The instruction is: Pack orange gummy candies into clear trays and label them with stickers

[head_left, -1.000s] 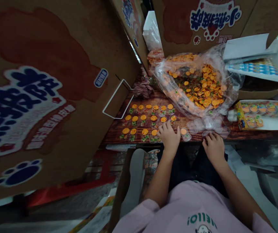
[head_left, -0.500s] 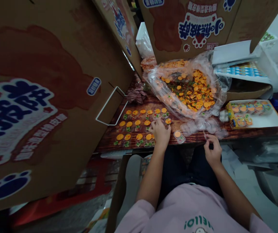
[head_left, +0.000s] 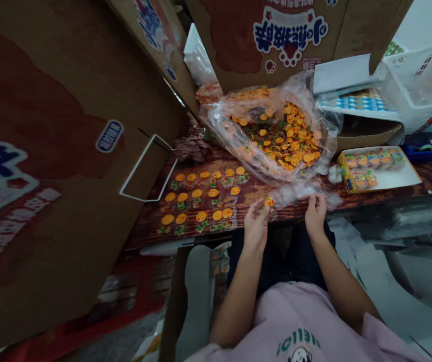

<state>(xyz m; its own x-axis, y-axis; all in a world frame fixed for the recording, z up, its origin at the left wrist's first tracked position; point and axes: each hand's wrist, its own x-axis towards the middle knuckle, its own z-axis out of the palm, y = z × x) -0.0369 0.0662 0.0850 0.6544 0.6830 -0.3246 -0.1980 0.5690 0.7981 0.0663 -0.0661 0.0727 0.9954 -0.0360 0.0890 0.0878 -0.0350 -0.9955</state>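
Note:
My left hand (head_left: 257, 223) pinches a small orange round piece (head_left: 269, 201) with coloured spots, above the front edge of the dark wooden table (head_left: 140, 226). To its right, my right hand (head_left: 315, 213) has thumb and fingertips pressed together beside the clear plastic pieces (head_left: 291, 193); what it holds is too small to make out. Left of my hands, orange discs (head_left: 201, 216) and green bits lie in three rows of clear holders. Behind my hands, an open plastic bag (head_left: 234, 146) holds many loose orange discs (head_left: 294, 146).
Large printed cartons (head_left: 87, 100) stand at the left and back (head_left: 231, 45). A yellow-edged box (head_left: 393, 176) with packed pieces lies at the right, near a white basket (head_left: 415, 85) and papers (head_left: 342, 73). A white wire frame (head_left: 139, 163) stands by the left carton.
My left hand has moved right from the rows and now holds an orange piece. My right hand has risen to the clear plastic pieces. The view has shifted.

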